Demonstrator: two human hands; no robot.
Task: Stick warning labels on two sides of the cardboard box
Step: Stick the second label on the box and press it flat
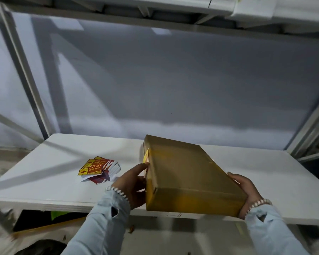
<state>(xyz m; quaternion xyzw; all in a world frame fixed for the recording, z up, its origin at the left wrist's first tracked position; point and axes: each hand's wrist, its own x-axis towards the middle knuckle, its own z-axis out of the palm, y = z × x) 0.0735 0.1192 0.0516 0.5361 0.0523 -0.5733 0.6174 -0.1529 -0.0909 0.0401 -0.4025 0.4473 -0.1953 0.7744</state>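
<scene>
Left hand (132, 183), lower centre of the frame: we log it flat against the left side of the cardboard box (188, 173), fingers together and extended, fingertips (145, 165) touching a yellow warning label (146, 157) that sits on that side. We judge the hand is smoothing the label down while also bracing the box.

Right hand (247, 192), lower right: cupped around the box's near right corner, fingers curled against the side, thumb along the upper edge. We take this as the counter-grip that keeps the box from sliding under the other hand's push.

Cardboard box: long, shallow, rectangular, brown, with a glossy sheen suggesting tape or film over the top; corners slightly crushed. It lies at an angle in the lower centre, its near end overhanging the front edge of the desk (44, 181), apparently partly lifted between both hands. Only the left-side label shows; we cannot tell whether the right side carries one.

Spare labels (97, 167): a loose fanned pile at left centre, well apart from the box, yellow and red, glossy, printed "KEEP DRY" with an umbrella mark, some white backing showing.

Desk: white, smooth, matte board.

Sleeves (103, 221): pale blue fabric, beaded cuffs.
</scene>
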